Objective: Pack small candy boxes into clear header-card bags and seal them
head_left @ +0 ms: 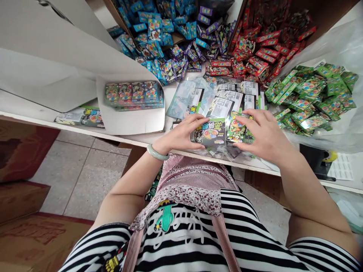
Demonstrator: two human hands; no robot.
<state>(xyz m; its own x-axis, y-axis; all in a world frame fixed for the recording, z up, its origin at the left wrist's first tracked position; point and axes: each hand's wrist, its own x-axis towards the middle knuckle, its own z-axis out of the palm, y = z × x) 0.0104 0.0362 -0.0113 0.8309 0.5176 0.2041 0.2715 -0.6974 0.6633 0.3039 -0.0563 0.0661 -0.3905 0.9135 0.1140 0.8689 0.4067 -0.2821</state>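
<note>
My left hand [184, 134] holds the left side of a black printed packet [211, 132] with a green top edge, thumb near its lower edge and fingers along the top. My right hand [262, 134] grips a small green box [236, 127] with colourful fruit print between thumb and fingers. The box is close to the packet's right side, over another dark packet that is partly covered. Just beyond my hands, more packets with white barcode labels [222, 107] overlap on the table.
Blue boxes [155, 28], purple boxes [193, 53], and red boxes [265, 53] are heaped at the back. Green boxes [312, 90] lie on clear plastic at right. Wrapped small boxes [133, 93] sit on a white sheet [130, 122] at left. The table's front edge [136, 140] runs below my wrists.
</note>
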